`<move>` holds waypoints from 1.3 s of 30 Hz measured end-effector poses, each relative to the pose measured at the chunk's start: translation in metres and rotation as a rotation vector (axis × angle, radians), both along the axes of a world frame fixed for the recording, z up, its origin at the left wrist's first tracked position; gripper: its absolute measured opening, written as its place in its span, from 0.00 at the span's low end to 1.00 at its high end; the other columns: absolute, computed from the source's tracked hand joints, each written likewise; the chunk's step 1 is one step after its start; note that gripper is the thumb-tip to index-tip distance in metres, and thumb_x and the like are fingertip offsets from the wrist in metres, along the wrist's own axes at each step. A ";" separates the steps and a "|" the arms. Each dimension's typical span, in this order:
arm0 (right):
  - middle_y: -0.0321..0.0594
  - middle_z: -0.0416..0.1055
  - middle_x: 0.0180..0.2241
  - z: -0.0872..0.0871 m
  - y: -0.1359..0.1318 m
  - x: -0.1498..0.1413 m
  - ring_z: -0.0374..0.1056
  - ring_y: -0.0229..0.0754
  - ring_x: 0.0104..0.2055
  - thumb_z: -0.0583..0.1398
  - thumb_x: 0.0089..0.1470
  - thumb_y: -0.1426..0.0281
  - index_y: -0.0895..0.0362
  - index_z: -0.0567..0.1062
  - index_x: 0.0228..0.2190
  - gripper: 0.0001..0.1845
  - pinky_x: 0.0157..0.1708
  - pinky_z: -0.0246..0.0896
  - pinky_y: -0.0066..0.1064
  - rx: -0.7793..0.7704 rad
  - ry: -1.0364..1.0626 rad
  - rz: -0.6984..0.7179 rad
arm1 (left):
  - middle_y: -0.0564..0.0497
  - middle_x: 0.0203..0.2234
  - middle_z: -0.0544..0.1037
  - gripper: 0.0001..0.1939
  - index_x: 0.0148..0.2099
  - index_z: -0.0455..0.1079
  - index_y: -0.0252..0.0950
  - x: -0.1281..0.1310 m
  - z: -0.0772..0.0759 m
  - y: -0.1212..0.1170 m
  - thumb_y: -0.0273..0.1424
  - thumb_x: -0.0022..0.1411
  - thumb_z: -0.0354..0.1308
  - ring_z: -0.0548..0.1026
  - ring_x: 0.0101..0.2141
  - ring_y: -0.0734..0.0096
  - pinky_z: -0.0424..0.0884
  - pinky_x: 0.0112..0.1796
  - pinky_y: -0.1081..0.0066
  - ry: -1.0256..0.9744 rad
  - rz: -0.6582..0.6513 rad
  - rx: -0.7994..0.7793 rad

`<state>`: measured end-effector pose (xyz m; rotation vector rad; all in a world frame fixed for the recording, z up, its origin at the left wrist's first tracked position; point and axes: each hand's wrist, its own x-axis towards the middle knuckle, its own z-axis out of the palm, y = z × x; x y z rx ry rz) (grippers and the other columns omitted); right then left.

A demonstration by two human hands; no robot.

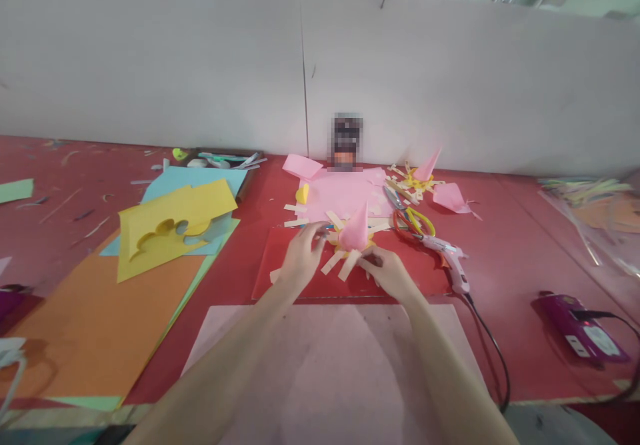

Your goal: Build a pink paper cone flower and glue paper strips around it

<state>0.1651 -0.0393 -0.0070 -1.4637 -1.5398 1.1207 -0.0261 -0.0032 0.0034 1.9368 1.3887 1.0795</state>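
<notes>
On a red board [280,245] stands a small paper craft with a pink cone [355,230]. Under the cone is a yellow piece, and cream paper strips [349,265] stick out around it like rays. My left hand [304,253] is at the craft's left side, its curled fingertips on the edge of the strips. From the right, my right hand [390,268] pinches the craft's lower right edge beside a strip; its fingertips are partly hidden. A second pink cone craft [426,167] sits farther back.
Right of the board lie scissors [413,218], a pink glue gun [453,262] with a cord, and a purple power box [583,328]. Pink sheets [340,192] lie behind the board. Cut yellow paper [150,232] and an orange sheet [115,325] cover the left side. A white wall stands behind.
</notes>
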 end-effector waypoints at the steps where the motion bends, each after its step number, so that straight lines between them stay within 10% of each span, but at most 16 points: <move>1: 0.33 0.67 0.21 0.000 0.000 -0.001 0.61 0.33 0.20 0.57 0.48 0.63 0.56 0.72 0.29 0.09 0.22 0.55 0.25 0.019 -0.010 0.006 | 0.47 0.41 0.72 0.13 0.47 0.65 0.38 -0.004 -0.002 0.004 0.24 0.60 0.47 0.71 0.43 0.66 0.67 0.45 0.65 0.095 0.067 0.047; 11: 0.32 0.66 0.21 -0.002 -0.001 -0.002 0.62 0.33 0.20 0.57 0.49 0.63 0.56 0.70 0.27 0.08 0.23 0.56 0.26 0.038 -0.047 0.016 | 0.45 0.45 0.71 0.11 0.44 0.66 0.37 -0.014 -0.020 0.018 0.28 0.62 0.46 0.69 0.45 0.57 0.63 0.44 0.59 0.480 0.164 0.088; 39: 0.33 0.68 0.23 -0.001 0.000 -0.002 0.61 0.33 0.20 0.56 0.49 0.62 0.55 0.70 0.28 0.09 0.21 0.56 0.25 0.041 -0.061 0.016 | 0.49 0.32 0.73 0.03 0.31 0.67 0.38 -0.015 -0.010 0.020 0.27 0.55 0.53 0.71 0.36 0.63 0.66 0.39 0.65 0.214 0.242 0.051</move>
